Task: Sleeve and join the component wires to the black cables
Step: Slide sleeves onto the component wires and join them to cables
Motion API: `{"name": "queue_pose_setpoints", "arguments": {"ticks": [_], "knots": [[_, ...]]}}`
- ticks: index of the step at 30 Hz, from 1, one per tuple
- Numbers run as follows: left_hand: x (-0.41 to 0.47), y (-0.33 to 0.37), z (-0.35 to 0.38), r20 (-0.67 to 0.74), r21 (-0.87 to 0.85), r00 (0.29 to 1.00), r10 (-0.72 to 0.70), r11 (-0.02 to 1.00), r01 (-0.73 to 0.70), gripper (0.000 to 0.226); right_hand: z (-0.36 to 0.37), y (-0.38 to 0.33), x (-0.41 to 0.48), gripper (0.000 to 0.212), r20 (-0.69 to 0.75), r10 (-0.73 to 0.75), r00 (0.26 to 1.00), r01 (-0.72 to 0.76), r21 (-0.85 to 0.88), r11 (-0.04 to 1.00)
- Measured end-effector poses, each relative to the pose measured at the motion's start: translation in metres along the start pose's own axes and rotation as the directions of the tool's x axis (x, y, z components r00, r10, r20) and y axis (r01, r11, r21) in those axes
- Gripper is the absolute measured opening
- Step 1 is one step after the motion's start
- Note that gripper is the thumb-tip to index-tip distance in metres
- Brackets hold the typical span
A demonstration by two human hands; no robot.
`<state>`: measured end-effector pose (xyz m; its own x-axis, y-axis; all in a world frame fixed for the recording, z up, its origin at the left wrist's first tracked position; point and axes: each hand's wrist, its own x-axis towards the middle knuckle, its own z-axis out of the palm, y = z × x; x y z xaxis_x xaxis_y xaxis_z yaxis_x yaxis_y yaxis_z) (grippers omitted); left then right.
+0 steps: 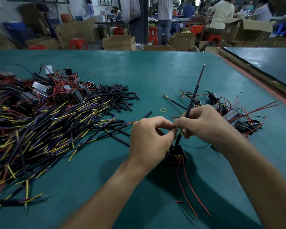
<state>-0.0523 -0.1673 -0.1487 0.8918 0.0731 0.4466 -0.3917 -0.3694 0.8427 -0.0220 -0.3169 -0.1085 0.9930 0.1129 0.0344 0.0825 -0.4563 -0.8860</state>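
**Two hands meet over one component, lower centre of the frame**

Two thin component wires (180, 131) rise from a black component (177, 157) that stands on the green table (155, 71) just below the hands. A short black sleeve (177, 140) covers their lower part. The left hand (149, 138) has its fingers curled, with thumb and forefinger pinching the wire tips; which strand it pinches is too small to tell. The right hand (205, 126) touches it fingertip to fingertip and grips a black cable (195, 91), which slants up toward the upper right. Red wires (188, 187) trail from the component toward the bottom edge, near a small red offcut (179, 201).

A yellow rubber band (163, 110) lies just above the hands. Right of them sits a small cluster of components (234, 116) with red leads. Left of centre lies a pile of black sleeves (116, 95), and a large heap of cables (48, 126) with yellow and blue ends fills the left side. Cardboard boxes (119, 42), red stools (78, 43) and people fill the top.
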Motion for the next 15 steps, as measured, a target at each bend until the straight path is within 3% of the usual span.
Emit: {"name": "queue_pose_setpoints", "arguments": {"ticks": [3, 6, 8, 11, 15], "knots": [[-0.004, 0.000, 0.002, -0.055, 0.220, 0.968, 0.246, 0.948, -0.229, 0.003, 0.003, 0.001, 0.001, 0.025, -0.030, 0.064, 0.997, -0.063, 0.050, 0.997], [-0.004, -0.003, 0.004, -0.039, 0.258, 0.940, 0.340, 0.912, -0.319, 0.005, 0.001, 0.002, 0.001, 0.020, -0.018, 0.081, 0.997, -0.079, 0.094, 0.992], [-0.003, -0.002, 0.003, -0.038, 0.205, 0.964, 0.265, 0.946, -0.252, 0.004, 0.001, 0.003, 0.001, 0.018, -0.007, 0.040, 0.999, -0.038, 0.115, 0.993], [0.001, -0.002, 0.003, -0.025, 0.012, 1.000, 0.019, 1.000, -0.019, 0.009, -0.001, 0.000, -0.002, 0.015, 0.035, -0.075, 0.997, 0.069, 0.158, 0.985], [0.008, -0.001, 0.000, 0.051, -0.182, 0.986, -0.158, 0.969, 0.165, 0.011, -0.006, -0.001, -0.002, 0.019, 0.095, -0.125, 0.988, 0.108, 0.168, 0.980]]}}
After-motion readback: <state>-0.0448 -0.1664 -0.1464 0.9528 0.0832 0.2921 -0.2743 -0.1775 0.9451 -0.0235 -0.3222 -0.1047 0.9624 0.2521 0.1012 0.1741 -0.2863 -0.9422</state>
